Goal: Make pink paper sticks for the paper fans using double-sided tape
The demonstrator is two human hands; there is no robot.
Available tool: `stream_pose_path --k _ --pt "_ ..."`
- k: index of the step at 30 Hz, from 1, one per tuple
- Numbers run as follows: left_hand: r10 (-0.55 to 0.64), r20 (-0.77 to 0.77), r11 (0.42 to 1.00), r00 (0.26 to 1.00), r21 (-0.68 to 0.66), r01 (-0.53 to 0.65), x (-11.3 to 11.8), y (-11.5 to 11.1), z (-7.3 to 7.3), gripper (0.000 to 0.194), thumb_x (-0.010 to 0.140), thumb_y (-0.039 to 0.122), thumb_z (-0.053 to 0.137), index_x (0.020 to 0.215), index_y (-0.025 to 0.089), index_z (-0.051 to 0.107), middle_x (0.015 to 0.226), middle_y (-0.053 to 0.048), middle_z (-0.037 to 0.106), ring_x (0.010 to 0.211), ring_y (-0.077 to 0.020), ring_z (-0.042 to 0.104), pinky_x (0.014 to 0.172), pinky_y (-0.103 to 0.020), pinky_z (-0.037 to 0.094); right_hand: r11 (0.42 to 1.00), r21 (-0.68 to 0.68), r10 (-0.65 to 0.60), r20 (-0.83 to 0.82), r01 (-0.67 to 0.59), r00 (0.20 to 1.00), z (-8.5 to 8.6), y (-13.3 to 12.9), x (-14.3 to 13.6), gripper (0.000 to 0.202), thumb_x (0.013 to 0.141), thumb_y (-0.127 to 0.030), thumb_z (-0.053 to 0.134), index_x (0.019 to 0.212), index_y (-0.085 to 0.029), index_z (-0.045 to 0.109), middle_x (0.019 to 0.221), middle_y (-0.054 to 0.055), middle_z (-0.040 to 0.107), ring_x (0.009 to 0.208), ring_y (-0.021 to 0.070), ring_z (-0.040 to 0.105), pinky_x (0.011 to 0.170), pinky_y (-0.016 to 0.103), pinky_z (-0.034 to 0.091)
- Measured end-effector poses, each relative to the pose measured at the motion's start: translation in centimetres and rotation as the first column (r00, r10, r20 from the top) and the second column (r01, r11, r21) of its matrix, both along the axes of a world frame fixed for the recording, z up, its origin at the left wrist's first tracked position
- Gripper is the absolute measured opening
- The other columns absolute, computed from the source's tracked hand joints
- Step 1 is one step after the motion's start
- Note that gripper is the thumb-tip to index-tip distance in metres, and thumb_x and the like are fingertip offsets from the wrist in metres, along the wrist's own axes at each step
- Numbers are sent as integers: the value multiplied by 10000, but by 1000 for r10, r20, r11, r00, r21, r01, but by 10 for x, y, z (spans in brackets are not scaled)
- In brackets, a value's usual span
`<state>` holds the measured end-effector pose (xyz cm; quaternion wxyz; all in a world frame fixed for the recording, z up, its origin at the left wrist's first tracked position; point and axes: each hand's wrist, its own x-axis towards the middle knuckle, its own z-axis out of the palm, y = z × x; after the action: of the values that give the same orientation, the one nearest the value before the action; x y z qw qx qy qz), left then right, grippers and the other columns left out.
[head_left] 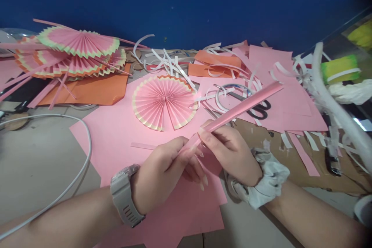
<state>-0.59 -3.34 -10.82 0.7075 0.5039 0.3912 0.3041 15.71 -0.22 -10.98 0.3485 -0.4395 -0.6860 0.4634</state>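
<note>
A narrow folded pink paper strip point(244, 105) slants up to the right between my hands. My left hand point(171, 166) pinches its lower end between thumb and fingers. Higher on the strip, the thumb and fingers of my right hand point(229, 151) are closed on it. Just beyond my hands lies a round pleated pink paper fan point(164, 102) with a pale yellow and orange edge and a narrow open gap at its front. Pink sheets point(113, 139) are spread under it. Behind the strip are scissors with black handles point(261, 109), partly covered by it.
Stacked pleated fans point(81, 42) with pink sticks rest on orange paper point(113, 89) at the left. White paper scraps point(171, 64) lie at the back. A white cable point(88, 139) curves at the left. Cardboard point(261, 139), a cutter point(331, 159) and a white tube point(334, 104) are at the right.
</note>
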Motion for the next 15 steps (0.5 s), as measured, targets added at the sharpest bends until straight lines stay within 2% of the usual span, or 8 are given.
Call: stream_pose_path --k 3,5,10,15 --pt "12 -28 1000 1000 12 -12 1 0 1 205 942 319 388 821 172 466 684 -28 683 610 -110 630 586 -222 514 985 46 -167 6 167 986 -2 0 2 308 914 -274 450 619 -186 445 582 -42 407 552 85 391 549 231 346" --pt "22 -51 1000 998 22 -21 1 0 1 211 935 324 405 794 176 455 681 -24 680 604 -110 624 580 -222 510 978 31 -205 -6 206 979 -1 0 3 302 916 -298 444 633 -193 445 585 -40 391 544 90 371 532 237 337" --pt "26 -58 999 998 28 -24 0 -1 1 254 944 335 377 786 165 480 679 -25 668 588 -104 618 577 -222 510 997 2 -80 -36 80 996 4 -1 -1 307 917 -304 425 632 -195 452 585 -31 410 539 97 378 516 241 330" --pt "62 -8 998 998 4 -62 1 -1 1 288 961 330 323 826 157 510 646 -12 649 555 -95 613 553 -210 505 1000 -24 -19 -21 18 1000 4 0 -1 274 881 -272 494 623 -182 474 591 -27 456 566 99 429 546 227 362"
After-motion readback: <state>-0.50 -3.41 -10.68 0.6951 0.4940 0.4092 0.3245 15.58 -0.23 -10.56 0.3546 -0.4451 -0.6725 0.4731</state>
